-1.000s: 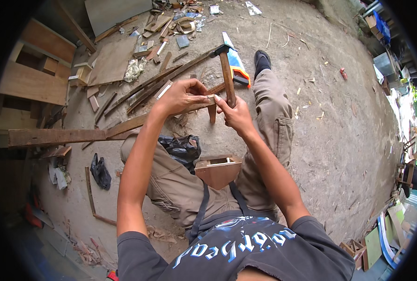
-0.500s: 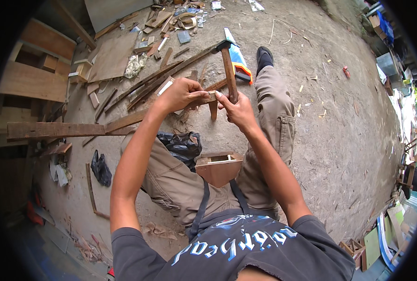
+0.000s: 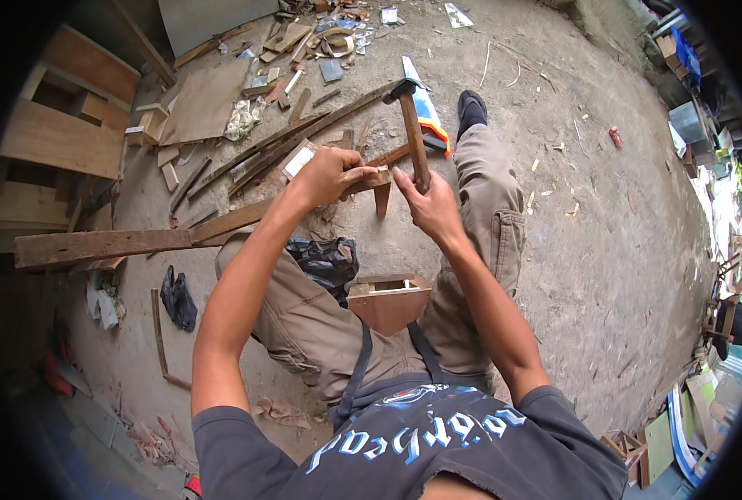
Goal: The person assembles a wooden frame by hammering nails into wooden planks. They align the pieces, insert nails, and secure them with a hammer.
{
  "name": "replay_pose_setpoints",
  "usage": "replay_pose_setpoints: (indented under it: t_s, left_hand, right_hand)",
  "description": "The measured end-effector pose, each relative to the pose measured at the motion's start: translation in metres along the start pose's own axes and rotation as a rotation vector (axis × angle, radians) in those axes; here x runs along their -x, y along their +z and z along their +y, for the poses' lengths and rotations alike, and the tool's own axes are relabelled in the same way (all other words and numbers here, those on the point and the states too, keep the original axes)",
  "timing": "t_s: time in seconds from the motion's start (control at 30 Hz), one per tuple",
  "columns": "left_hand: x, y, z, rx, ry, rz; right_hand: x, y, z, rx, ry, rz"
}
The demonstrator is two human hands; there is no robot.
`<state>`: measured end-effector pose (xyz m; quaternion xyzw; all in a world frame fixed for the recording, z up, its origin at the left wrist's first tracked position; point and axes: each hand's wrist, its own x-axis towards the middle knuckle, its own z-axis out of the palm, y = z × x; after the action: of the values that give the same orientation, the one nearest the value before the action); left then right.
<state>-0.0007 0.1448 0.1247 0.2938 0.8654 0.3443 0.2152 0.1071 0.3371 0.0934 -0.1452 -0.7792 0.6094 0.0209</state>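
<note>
My right hand [image 3: 432,208] is wrapped round the wooden handle of a hammer [image 3: 415,146], its dark head up near the saw. My left hand [image 3: 335,173] rests at the end of a long wooden strip [image 3: 237,218], thumb and fingers pinched on its top. Whatever sits in that pinch is too small to make out. A short wooden piece [image 3: 382,202] points down beneath the strip's end. A small gap separates my right thumb from that end. Between my thighs stands a tapered wooden box [image 3: 390,307] with an open top.
A handsaw [image 3: 421,104] with an orange-edged handle lies beyond the hammer. Long timber strips [image 3: 292,133] and scrap wood [image 3: 292,37] cover the ground at far left. Black plastic bags [image 3: 325,262] lie by my left leg. Wooden furniture [image 3: 62,108] stands at the left.
My right thumb has come off the strip's end, and that hand has shifted slightly right with the hammer. My left hand stays pinched at the strip's end.
</note>
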Motion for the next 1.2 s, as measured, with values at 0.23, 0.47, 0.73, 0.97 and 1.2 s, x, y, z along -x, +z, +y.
replay_pose_setpoints:
  t_s: [0.23, 0.47, 0.73, 0.97, 1.2]
  left_hand:
    - [-0.003, 0.007, -0.018, 0.123, 0.046, 0.02]
    - [-0.008, 0.005, -0.018, 0.141, 0.012, 0.011]
    - [-0.008, -0.002, -0.008, 0.09, -0.076, -0.025]
    - [-0.009, -0.001, -0.011, 0.008, -0.05, -0.016]
    - [-0.008, -0.003, -0.016, -0.018, -0.03, -0.007]
  right_hand:
    - [0.089, -0.056, -0.056, 0.238, -0.099, -0.075]
    - [0.12, -0.078, -0.091, 0.392, -0.151, -0.182]
    - [0.116, -0.087, -0.07, 0.551, -0.184, -0.207]
    - [0.122, -0.084, -0.093, 0.4, -0.211, -0.112]
    - [0.112, -0.088, -0.085, 0.487, -0.074, -0.167]
